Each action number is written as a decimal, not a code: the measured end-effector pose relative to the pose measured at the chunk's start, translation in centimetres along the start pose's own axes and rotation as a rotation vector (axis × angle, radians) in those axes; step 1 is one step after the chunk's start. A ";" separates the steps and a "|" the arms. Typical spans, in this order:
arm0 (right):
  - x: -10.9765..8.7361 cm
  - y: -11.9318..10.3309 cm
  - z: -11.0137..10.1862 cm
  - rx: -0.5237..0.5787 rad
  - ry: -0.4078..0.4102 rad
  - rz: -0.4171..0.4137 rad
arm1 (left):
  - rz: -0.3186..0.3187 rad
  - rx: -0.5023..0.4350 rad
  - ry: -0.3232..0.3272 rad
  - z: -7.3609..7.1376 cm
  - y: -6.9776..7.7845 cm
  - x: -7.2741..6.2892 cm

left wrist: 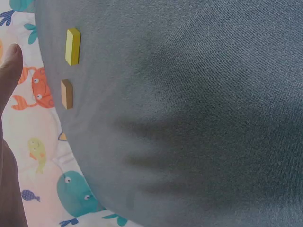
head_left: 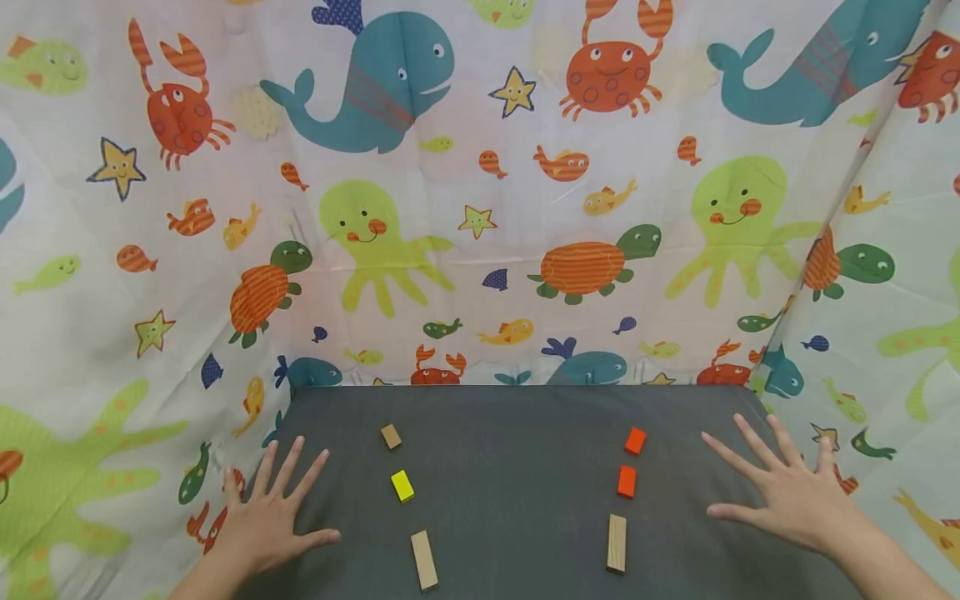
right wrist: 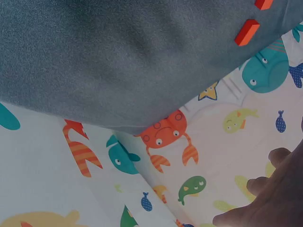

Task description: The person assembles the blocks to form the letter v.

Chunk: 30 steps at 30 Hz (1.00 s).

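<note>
My left hand (head_left: pixel 262 525) is spread with straight fingers at the left side of the table, holding nothing. Nearest to it stand a small tan block (head_left: pixel 391 437), a yellow block (head_left: pixel 402 486) and a long pale wooden block (head_left: pixel 423 560), in a slanting column. On the right side my right hand (head_left: pixel 795 496) is spread too, fingers apart and nothing in it. To its left are two red blocks, one farther back (head_left: pixel 635 441) and one closer (head_left: pixel 627 482), with another long wooden block (head_left: pixel 617 542) in front. Both hands are apart from the blocks.
A dark grey cloth covers the table (head_left: pixel 517 467). White curtains (head_left: pixel 480 208) printed with sea animals stand behind it and along both sides, close to the table's edges. The two columns of blocks lie with a wide stretch of cloth between them.
</note>
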State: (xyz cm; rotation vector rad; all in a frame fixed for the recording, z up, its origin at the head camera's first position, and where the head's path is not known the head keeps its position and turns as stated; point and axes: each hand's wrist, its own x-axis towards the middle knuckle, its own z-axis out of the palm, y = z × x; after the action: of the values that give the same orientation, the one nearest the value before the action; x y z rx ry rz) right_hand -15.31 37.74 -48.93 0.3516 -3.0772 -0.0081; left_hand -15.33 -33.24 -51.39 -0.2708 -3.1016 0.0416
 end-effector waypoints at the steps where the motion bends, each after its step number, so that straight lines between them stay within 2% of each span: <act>1: 0.0 0.0 0.0 0.003 0.001 -0.001 | -0.002 -0.002 0.002 0.1 0.0 0.0; 5: 0.0 0.0 0.1 0.027 -0.002 -0.008 | 0.001 -0.020 0.023 0.7 0.4 0.1; 7: 0.0 -0.2 0.2 0.034 -0.006 -0.009 | 0.019 -0.040 0.053 1.1 0.7 0.1; 10: 0.0 -0.7 0.3 0.057 -0.012 -0.012 | 0.033 -0.062 0.062 1.3 1.2 0.0; 17: 0.2 -2.0 0.3 0.146 0.014 -0.039 | 0.040 -0.125 0.037 1.8 2.3 -0.2; 23: 0.5 -2.7 0.1 0.140 0.042 -0.043 | 0.059 -0.174 0.078 2.2 2.9 -0.5; 30: 0.8 -3.4 0.1 0.155 0.020 -0.014 | 0.048 -0.231 0.040 2.5 3.5 -0.5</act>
State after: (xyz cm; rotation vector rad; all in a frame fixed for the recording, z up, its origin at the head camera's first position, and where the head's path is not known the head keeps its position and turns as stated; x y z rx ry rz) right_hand -15.29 34.22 -49.03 0.3776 -3.0634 0.2333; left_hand -14.35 -29.97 -54.01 -0.3463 -3.0592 -0.3190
